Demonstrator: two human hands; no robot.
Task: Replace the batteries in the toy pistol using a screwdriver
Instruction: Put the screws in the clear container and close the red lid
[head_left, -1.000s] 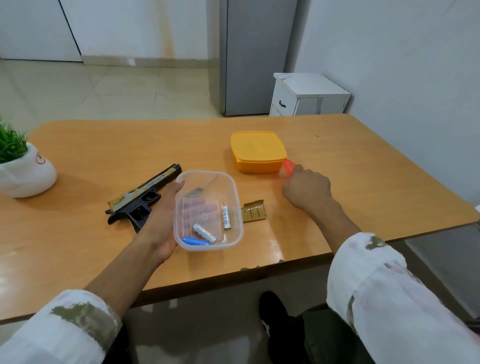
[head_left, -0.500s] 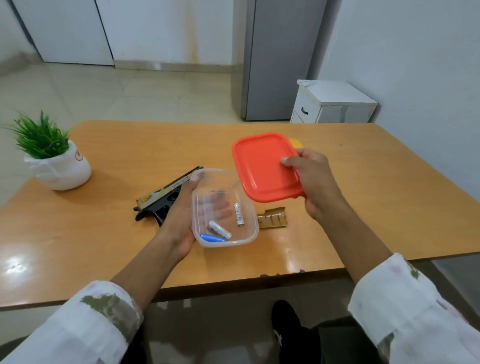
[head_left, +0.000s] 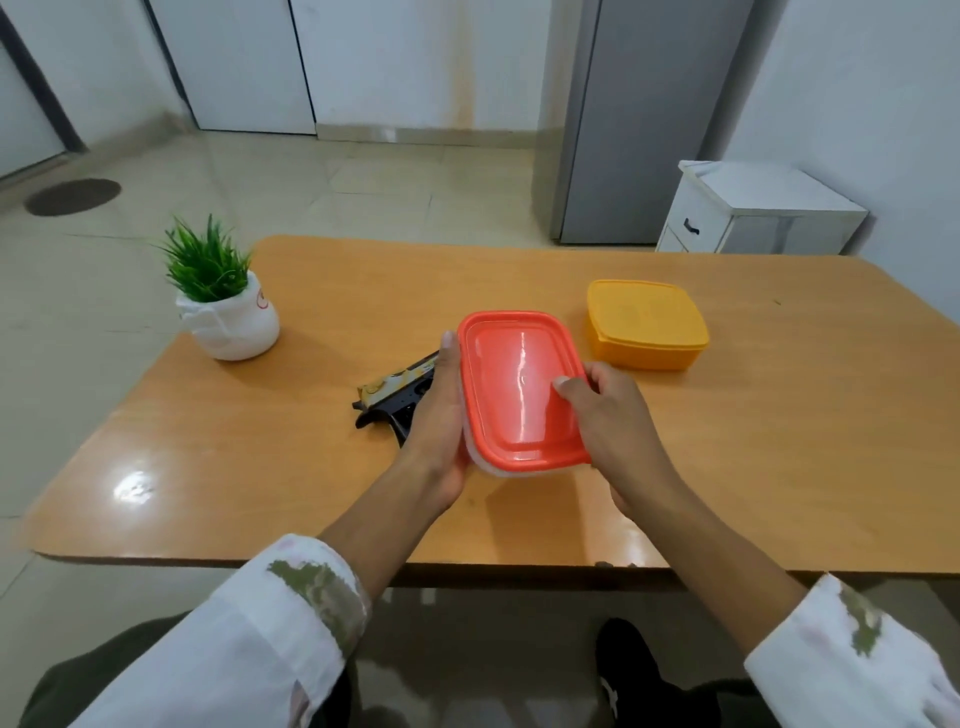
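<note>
Our left hand (head_left: 435, 431) cups the box (head_left: 500, 471), fingers hidden beneath it. Our right hand (head_left: 615, 415) pinches the red lid (head_left: 519, 384) onto it, thumb on top. The pistol (head_left: 394, 396) lies on the worktop (head_left: 260, 441), touching our left hand's far side.

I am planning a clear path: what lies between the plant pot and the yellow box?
The red-lidded box, held by the left hand and right hand; head view.

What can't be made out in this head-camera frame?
Head view only:
Contents of the clear box: covered by the lid.
Far end of the pistol: behind the left hand.
Contents of the yellow box: opaque, closed.
Most of the right hand: its fingers lie under the clear box.
</note>
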